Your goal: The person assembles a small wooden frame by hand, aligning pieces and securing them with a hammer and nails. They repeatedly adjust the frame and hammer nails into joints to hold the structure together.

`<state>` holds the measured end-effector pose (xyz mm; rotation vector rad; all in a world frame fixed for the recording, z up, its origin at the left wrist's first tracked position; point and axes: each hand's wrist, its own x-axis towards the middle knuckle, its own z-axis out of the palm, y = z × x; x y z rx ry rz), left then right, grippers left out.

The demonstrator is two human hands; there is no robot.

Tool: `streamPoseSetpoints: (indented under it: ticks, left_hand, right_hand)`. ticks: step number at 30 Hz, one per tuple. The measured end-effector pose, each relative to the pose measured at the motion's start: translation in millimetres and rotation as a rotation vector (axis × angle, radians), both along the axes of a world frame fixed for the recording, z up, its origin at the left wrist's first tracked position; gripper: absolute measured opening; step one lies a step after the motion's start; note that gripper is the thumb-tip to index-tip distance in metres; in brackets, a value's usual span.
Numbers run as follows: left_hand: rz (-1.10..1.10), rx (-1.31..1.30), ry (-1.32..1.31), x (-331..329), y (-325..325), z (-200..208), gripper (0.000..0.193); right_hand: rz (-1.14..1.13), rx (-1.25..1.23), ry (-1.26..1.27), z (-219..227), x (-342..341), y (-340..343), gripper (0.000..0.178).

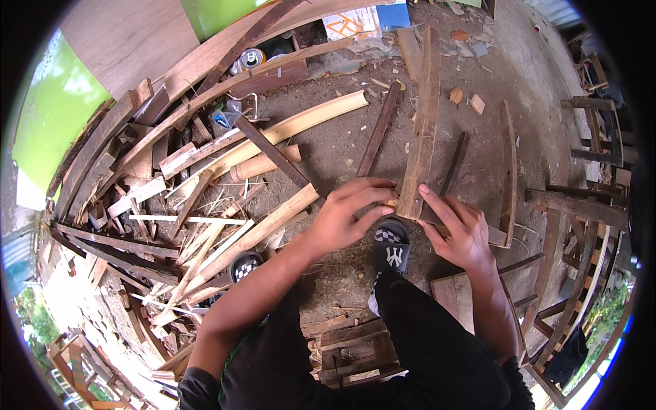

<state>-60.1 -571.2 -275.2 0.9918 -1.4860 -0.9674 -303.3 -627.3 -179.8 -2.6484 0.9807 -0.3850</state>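
Observation:
A long brown wooden plank [425,109] runs away from me over the dirt floor, its near end between my two hands. My left hand [350,213] is at the left side of that end, thumb and fingers pinched round a small light-brown bit that I cannot make out clearly. On the other side my right hand [461,231] grips the end, index finger on the plank's top edge and thumb below. A dark crosspiece [495,234] extends right from under my right hand to a curved-looking slat [508,164]. Two thinner dark sticks, one left [380,130] and one right [456,160], flank the plank.
Scrap timber, split bamboo [321,119] and splinters heap up at the left. A drink can [252,58] stands behind a board at the back. My sandalled foot [391,246] is just below the plank end. Wooden frames [577,205] stand at the right.

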Motion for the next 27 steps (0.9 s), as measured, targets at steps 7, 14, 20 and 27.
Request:
streamPoseSetpoints:
  ticks: [7, 14, 20, 27]
  left_hand:
    - [0.075, -0.03, -0.018, -2, 1, -3, 0.026]
    - [0.051, -0.053, -0.084, -3, 0, 1, 0.03]
    - [0.166, -0.105, -0.116, 6, -3, 4, 0.032]
    - [0.445, -0.18, -0.073, 28, -21, 25, 0.031]
  right_hand:
    - [-0.01, -0.015, 0.001, 2, -2, -1, 0.078]
    - [-0.008, -0.013, -0.005, 1, -1, 0, 0.076]
    - [-0.012, -0.064, -0.074, 2, -5, -3, 0.079]
    - [-0.025, -0.154, -0.098, 1, -23, -1, 0.084]
